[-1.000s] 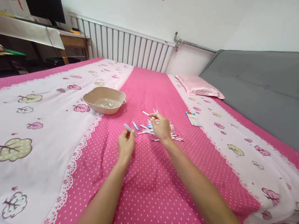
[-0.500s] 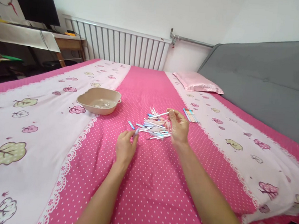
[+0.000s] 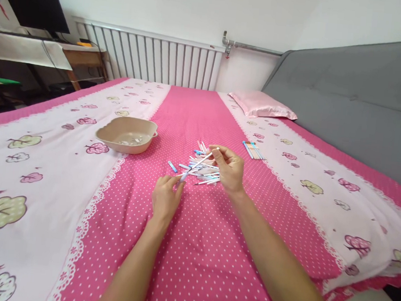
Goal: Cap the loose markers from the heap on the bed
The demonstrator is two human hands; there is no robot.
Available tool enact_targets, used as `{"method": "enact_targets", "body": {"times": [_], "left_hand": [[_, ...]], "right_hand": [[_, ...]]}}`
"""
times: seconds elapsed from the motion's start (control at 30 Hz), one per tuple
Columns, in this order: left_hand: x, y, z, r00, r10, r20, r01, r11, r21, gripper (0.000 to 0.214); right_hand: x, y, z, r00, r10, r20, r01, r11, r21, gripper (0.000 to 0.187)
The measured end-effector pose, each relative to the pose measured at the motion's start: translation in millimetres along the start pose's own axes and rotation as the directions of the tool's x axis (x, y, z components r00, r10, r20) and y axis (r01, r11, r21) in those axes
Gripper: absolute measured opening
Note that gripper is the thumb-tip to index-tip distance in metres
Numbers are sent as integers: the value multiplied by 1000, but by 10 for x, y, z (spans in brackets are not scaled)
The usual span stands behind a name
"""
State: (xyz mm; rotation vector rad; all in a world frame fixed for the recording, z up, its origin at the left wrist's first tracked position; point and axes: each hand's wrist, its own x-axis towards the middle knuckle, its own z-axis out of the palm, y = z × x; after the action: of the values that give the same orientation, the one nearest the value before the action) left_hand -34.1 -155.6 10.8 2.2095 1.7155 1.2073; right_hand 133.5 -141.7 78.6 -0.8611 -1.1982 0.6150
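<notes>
My left hand (image 3: 165,197) is closed in a pinch on a small pale purple pen cap (image 3: 183,177). Between the thumb and fingers of my right hand (image 3: 230,169) is a slim white pen refill (image 3: 203,161), slanting down to the left. Its lower end comes close to the cap; I cannot tell whether they touch. Under and behind both hands lies a loose pile of pen parts (image 3: 208,172), white sticks mixed with blue, pink and purple pieces. A single blue piece (image 3: 172,166) lies apart, just beyond my left fingers.
A beige plastic basin (image 3: 125,145) with small white bits inside stands to the left. Several pens (image 3: 253,150) lie side by side at the right. Farther back are a pink pillow (image 3: 261,104), a grey headboard (image 3: 352,84) and a white radiator (image 3: 153,56).
My right hand has brought the refill left and tilted it down toward the cap in my left hand. My left hand stays almost in place. The view has shifted slightly.
</notes>
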Motion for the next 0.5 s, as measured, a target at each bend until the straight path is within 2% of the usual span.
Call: {"method": "enact_targets", "body": {"times": [0.23,0.33,0.5], "left_hand": [[-6,-4,-1,1000,15,0,-15,1000,12,25],[-7,11,-8,999,37,25,-37,999,2,24],[-3,49,-22,995,104,6,-103,992,-70,24]], "right_hand": [[-67,34,58,995,12,103,-6,998,-57,29],[-128,38,93,987,-25,156,43,992,-117,31],[-219,81,154,963,-80,256,155,946,-284,21]]}}
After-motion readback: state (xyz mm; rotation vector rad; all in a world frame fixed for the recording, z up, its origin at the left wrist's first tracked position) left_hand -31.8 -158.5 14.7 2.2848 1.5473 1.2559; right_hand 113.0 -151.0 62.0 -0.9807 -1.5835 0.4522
